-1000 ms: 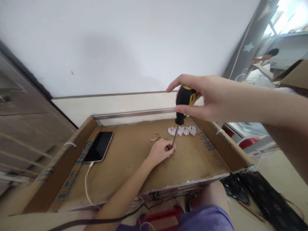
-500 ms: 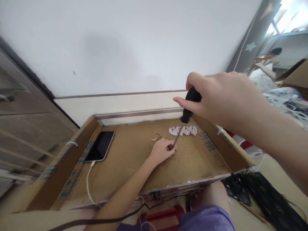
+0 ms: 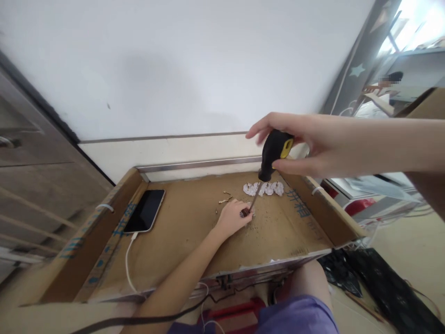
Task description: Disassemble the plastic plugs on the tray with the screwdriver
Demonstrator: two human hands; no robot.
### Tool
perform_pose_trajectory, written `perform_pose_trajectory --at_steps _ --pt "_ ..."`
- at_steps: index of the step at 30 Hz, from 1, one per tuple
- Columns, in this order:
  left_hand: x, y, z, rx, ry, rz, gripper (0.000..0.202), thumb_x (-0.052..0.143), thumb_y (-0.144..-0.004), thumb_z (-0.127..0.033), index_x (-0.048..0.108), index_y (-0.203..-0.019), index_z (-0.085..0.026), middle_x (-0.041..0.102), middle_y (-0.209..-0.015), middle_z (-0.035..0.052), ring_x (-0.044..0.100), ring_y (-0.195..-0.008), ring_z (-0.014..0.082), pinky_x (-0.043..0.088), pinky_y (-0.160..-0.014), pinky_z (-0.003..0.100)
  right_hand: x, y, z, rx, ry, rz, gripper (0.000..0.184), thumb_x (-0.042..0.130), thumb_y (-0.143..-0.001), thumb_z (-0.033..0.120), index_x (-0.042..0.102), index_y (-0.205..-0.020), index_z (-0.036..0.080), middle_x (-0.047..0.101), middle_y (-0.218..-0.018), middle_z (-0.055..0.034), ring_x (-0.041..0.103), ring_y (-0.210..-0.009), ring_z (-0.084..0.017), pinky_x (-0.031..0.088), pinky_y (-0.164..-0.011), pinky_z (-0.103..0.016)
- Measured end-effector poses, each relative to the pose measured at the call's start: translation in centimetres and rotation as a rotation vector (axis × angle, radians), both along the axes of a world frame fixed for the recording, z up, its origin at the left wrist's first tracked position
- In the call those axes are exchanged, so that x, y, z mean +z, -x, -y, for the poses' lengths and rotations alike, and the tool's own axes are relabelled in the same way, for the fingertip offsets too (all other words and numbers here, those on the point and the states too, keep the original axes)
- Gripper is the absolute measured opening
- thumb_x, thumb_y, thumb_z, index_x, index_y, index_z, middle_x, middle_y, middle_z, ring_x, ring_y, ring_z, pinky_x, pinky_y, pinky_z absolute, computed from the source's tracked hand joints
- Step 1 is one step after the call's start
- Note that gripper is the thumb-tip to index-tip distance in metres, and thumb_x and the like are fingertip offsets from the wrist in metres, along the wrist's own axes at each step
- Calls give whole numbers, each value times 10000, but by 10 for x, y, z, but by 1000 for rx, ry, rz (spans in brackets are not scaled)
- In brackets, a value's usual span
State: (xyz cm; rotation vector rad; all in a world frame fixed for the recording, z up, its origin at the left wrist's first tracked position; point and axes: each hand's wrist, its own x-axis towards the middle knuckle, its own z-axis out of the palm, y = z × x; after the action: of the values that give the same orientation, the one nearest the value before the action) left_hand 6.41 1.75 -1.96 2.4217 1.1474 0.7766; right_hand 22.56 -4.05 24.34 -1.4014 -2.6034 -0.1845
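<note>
My right hand [image 3: 299, 141] is around the black-and-yellow handle of a screwdriver [image 3: 271, 155], thumb against its near side and some fingers stretched out past it. The screwdriver leans slightly, its metal shaft running down to my left hand [image 3: 233, 218]. With its fingers closed, that hand pins a small brown and whitish part [image 3: 245, 212] against the cardboard; its exact kind is too small to make out. The screwdriver's tip meets this part, partly hidden by the fingers. Just behind lies a row of white plastic pieces with metal pins [image 3: 263, 188]. Small brass strips [image 3: 225, 200] lie to the left.
A phone [image 3: 145, 211] with a white charging cable [image 3: 128, 264] lies at the left of the cardboard tray [image 3: 187, 250], which has raised sides. A white wall [image 3: 174, 69] stands behind. Black plastic trays [image 3: 389, 283] lie on the floor at right. Another person is far off.
My right hand has turned about the screwdriver handle, its forearm now more level and its fingers more stretched out. The handle has shifted slightly left and down. My left hand stays in place.
</note>
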Motion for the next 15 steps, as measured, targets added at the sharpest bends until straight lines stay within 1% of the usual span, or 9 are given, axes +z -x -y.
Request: perform_pose_trajectory --at_steps 1,2,4,5,7,9,11,13,15 --pt "0 0 0 4 -1 0 65 586 -757 -221 635 -718 -205 672 -742 -10 531 -735 160 409 -725 275 0 0 0 -30 -28 9 446 496 -807 469 457 -1188 238 602 -828 -41 535 -640 -141 439 -622 -294" --pt "0 0 0 5 -1 0 66 587 -758 -222 636 -718 -205 673 -743 -11 531 -734 159 409 -723 275 -1 0 -1 -93 -106 36 425 472 -812 514 501 -1117 219 592 -769 -47 538 -643 -159 435 -624 -310" --pt "0 -1 0 3 4 -6 63 587 -759 -223 637 -726 -205 676 -748 -12 537 -732 157 409 -724 274 -3 2 -1 -245 -291 110 479 404 -815 598 546 -986 174 569 -700 -77 550 -670 -217 423 -621 -353" --pt "1 -1 0 4 7 -10 63 586 -759 -222 637 -728 -204 678 -752 -13 540 -732 157 409 -724 275 -3 2 -1 -289 -338 136 497 390 -813 607 548 -972 162 567 -704 -89 552 -676 -233 417 -613 -361" --pt "1 -1 0 8 10 -19 72 581 -764 -228 637 -727 -202 680 -759 -11 548 -732 157 410 -724 278 -2 2 -1 -263 -273 135 467 455 -799 537 514 -1080 168 589 -789 -96 550 -659 -208 413 -598 -338" --pt "1 -1 0 13 8 -24 85 576 -773 -240 637 -726 -203 680 -758 -8 553 -735 159 412 -724 281 2 1 -2 -142 -95 84 480 529 -778 411 435 -1209 222 604 -882 -66 534 -630 -146 409 -590 -294" --pt "1 -1 0 14 6 -30 92 574 -777 -249 638 -729 -203 679 -754 -6 555 -737 161 413 -723 284 6 1 -2 -76 5 58 464 530 -790 366 416 -1228 264 607 -870 -35 526 -624 -121 398 -587 -272" --pt "1 -1 0 13 6 -35 94 577 -777 -255 640 -730 -205 678 -752 -4 557 -738 164 413 -722 287 7 3 -2 -139 -71 91 378 487 -820 455 497 -1123 230 592 -779 -46 539 -650 -156 388 -587 -289" --pt "1 -1 0 11 7 -37 98 578 -778 -261 641 -727 -206 679 -754 -3 560 -738 165 413 -722 290 7 6 -2 -259 -213 150 441 441 -817 565 553 -970 167 572 -743 -85 555 -692 -214 384 -597 -322"
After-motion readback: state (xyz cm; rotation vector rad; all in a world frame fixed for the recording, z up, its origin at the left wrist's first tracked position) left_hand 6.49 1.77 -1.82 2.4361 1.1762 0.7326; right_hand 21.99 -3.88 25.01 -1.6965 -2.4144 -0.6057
